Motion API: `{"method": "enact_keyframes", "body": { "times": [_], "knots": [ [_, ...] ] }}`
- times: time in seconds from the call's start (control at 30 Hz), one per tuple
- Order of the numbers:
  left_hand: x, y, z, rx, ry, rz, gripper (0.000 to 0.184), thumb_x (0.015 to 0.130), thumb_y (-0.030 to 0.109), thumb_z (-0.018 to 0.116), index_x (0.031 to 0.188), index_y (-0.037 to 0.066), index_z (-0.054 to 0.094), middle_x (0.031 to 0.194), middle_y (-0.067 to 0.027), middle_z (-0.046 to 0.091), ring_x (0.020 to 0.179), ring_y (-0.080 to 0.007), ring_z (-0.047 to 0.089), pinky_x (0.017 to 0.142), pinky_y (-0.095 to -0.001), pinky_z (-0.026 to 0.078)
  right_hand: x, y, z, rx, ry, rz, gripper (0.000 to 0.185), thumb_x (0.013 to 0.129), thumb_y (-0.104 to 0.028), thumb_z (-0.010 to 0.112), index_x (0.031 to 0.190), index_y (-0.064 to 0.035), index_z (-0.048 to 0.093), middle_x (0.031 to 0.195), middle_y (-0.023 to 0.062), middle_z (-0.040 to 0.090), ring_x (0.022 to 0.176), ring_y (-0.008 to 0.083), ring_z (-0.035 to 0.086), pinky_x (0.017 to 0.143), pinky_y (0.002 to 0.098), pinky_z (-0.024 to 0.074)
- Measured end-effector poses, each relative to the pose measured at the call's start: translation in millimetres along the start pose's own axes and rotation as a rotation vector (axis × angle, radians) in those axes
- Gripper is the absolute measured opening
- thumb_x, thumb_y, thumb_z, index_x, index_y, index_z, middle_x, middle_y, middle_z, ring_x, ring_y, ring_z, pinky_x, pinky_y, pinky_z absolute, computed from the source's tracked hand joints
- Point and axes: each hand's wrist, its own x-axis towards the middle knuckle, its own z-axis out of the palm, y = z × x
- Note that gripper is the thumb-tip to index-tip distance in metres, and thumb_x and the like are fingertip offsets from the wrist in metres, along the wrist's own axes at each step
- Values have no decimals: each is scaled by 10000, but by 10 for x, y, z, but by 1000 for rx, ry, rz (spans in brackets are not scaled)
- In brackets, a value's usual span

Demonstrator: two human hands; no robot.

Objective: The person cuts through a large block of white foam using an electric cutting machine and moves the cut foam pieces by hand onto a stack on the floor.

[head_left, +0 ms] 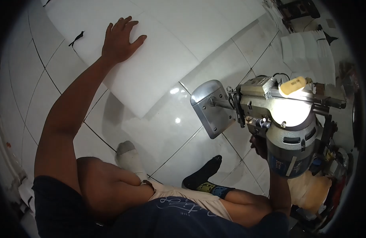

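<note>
Your left fingers (131,27) lie spread apart on a wide, flat white sheet (159,59). Your right fingers (259,146), partly hidden beside a silver-and-blue metal motor machine (262,105), show no clear grip. The sheet seems already laid out, the machine not yet touching it.

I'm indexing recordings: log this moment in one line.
left hand: spread over white sheet | right hand: at machine, mostly hidden
</note>
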Motion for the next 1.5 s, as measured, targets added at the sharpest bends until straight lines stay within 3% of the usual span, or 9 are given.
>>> {"method": "enact_keyframes", "body": {
  "times": [0.1, 0.13, 0.23, 0.37, 0.6, 0.67, 0.77, 1.27, 1.5],
  "knots": [
    [-4, -14, 32, -15, 15, 22, 614, 866, 517, 605, 1322, 116, 516, 1436, -123, 449, 1378, -295, 351, 1147, -543, 201, 301, 468, -114, -248, -9, -488, 453, 921, -374, 625, 1202, -30, 532, 930, 89, 630, 750, 129, 617, 630, 275, 519],
    [-19, -27, 42, -11, -2, 25, 614, 866, 517, 605, 1322, 116, 516, 1436, -123, 449, 1378, -295, 351, 1147, -543, 201, 122, 373, 104, -615, 64, -665, 286, 935, -338, 600, 1039, -72, 578, 768, 12, 590, 631, 91, 553, 551, 249, 463],
    [-29, 34, 3, -27, 29, 27, 613, 862, 521, 603, 1323, 126, 520, 1435, -117, 451, 1376, -288, 353, 1153, -528, 196, -89, 202, 506, -420, 141, -487, 250, 939, -345, 579, 885, -105, 534, 628, -33, 475, 474, 74, 457, 439, 239, 401],
    [-29, 72, -43, -7, 44, 61, 587, 881, 499, 600, 1312, 106, 531, 1411, -134, 476, 1334, -292, 400, 1123, -525, 241, 72, 185, 732, -202, 237, -575, 299, 927, -393, 601, 877, -110, 517, 586, -11, 463, 413, 79, 448, 360, 240, 354],
    [-23, 25, 62, 38, 74, 94, 586, 891, 505, 580, 1309, 98, 538, 1414, -141, 471, 1335, -307, 402, 1132, -531, 228, 272, -334, 1010, -36, 284, -394, 437, 898, -545, 603, 903, -119, 502, 635, -6, 505, 448, 117, 508, 395, 285, 426],
    [12, 59, -18, -4, 29, 79, 588, 892, 506, 577, 1309, 92, 540, 1413, -147, 470, 1333, -309, 406, 1132, -532, 226, 291, -544, 1197, 161, 311, -441, 484, 884, -523, 632, 907, -61, 492, 665, 42, 522, 470, 154, 528, 414, 328, 455],
    [-4, 91, -51, -17, 3, 61, 591, 893, 506, 573, 1304, 82, 545, 1412, -159, 468, 1326, -312, 414, 1131, -530, 228, 402, -831, 1265, 230, 311, -491, 480, 875, -534, 645, 898, -78, 495, 684, 31, 533, 514, 142, 539, 441, 301, 459],
    [-64, 55, 7, -26, 5, 34, 590, 878, 502, 588, 1324, 121, 523, 1438, -109, 450, 1365, -276, 366, 1153, -510, 196, 1395, -2196, 613, 243, 360, -598, 401, 921, -398, 636, 957, -25, 496, 650, 91, 543, 515, 209, 556, 451, 342, 480],
    [5, 105, -22, -19, -30, 38, 555, 882, 481, 584, 1314, 137, 529, 1457, -102, 433, 1386, -293, 336, 1157, -502, 185, 1755, -2665, 447, 333, 325, -652, 352, 959, -322, 563, 1051, 1, 460, 640, 139, 560, 492, 236, 578, 436, 346, 516]
  ]
}}
